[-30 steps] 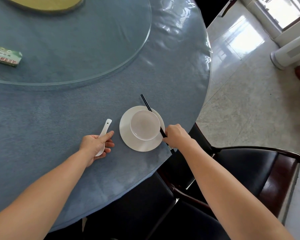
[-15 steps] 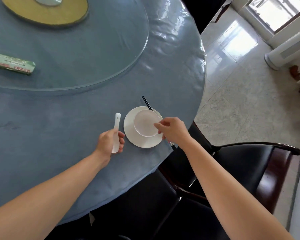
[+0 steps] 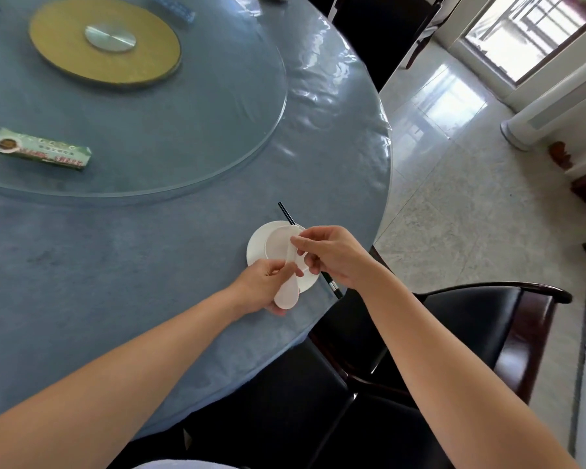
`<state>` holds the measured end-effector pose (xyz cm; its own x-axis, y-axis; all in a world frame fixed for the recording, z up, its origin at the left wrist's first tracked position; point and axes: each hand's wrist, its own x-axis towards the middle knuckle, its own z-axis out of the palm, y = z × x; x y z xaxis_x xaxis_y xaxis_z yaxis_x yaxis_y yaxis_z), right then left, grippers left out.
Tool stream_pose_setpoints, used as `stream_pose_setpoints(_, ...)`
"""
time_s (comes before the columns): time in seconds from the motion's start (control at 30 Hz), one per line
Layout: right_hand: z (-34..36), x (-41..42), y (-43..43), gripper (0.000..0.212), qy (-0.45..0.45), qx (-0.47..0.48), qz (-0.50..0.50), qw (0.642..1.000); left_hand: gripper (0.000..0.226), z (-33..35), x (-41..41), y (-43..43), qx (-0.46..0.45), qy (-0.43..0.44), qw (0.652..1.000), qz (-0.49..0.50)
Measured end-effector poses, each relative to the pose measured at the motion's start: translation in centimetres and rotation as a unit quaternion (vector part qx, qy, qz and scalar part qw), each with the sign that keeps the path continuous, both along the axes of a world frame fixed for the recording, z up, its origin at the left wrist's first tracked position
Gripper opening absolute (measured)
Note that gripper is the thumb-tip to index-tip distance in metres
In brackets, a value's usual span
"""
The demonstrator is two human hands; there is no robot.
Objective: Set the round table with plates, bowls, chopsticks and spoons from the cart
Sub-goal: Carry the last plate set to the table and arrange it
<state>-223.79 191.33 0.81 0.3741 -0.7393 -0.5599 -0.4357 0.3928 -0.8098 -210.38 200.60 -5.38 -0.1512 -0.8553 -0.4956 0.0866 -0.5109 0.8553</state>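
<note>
Both hands have met over the plate [image 3: 257,247] since half a second ago, and the spoon [image 3: 286,294], then held left of it, now hangs above its near rim. On the left hand [image 3: 263,291] the fingers [image 3: 278,265] curl round the spoon's scoop end; the right hand [image 3: 335,255] pinches the handle tip. A white bowl [image 3: 277,242] sits in the plate near the blue surface's [image 3: 115,265] edge, and black chopsticks [image 3: 285,213] lie along the plate's right side. One green packet [image 3: 38,149] rests on the glass turntable [image 3: 200,130].
</note>
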Motion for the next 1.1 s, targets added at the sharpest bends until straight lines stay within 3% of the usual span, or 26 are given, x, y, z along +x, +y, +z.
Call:
stream_pose_setpoints(0.13,1.5,1.5,-1.0,0.020,0.044,-0.089,0.012,0.995,0.015,0.7,0.6,-1.5,0.002,-0.094,0.995,-0.029)
stream_pose_setpoints(0.27,2.1,1.6,-2.8,0.022,0.102,-0.145,-0.061,0.982,0.018,0.6,2.1,-2.7,0.037,-0.022,0.998,0.044)
stream_pose_setpoints(0.33,2.0,0.7,-2.9,0.012,0.096,-0.083,-0.128,0.984,0.036,0.2,3.0,-3.3,0.093,0.049,0.989,0.105)
stream_pose_setpoints(0.4,1.6,-0.3,-1.7,0.005,0.074,0.032,-0.182,0.980,0.036,-0.2,3.5,-3.9,0.128,0.123,0.973,0.147)
stream_pose_setpoints(0.5,-0.2,-0.8,2.0,0.018,0.059,0.144,-0.176,0.972,0.031,-0.7,3.8,-5.5,0.160,0.189,0.947,0.206)
stream_pose_setpoints(0.6,-2.4,0.5,5.5,0.020,-0.013,0.224,-0.150,0.963,0.024,-1.4,3.1,-7.1,0.145,0.113,0.970,0.162)
stream_pose_setpoints(0.7,-4.5,2.1,6.4,0.024,-0.090,0.264,-0.226,0.933,0.011,-2.3,2.5,-8.0,0.104,-0.049,0.992,0.056)
stream_pose_setpoints(0.83,-6.5,3.3,5.7,0.006,-0.139,0.276,-0.325,0.894,0.012,-3.4,2.6,-9.5,0.043,-0.250,0.967,-0.029)
stream_pose_setpoints(0.93,-7.5,3.8,5.2,0.004,-0.152,0.281,-0.361,0.876,0.015,-3.7,2.6,-10.0,0.009,-0.297,0.953,-0.059)
stream_pose_setpoints(1.1,-8.2,4.6,4.6,0.008,-0.141,0.279,-0.354,0.882,0.016,-4.2,2.4,-9.8,-0.029,-0.345,0.938,-0.024)
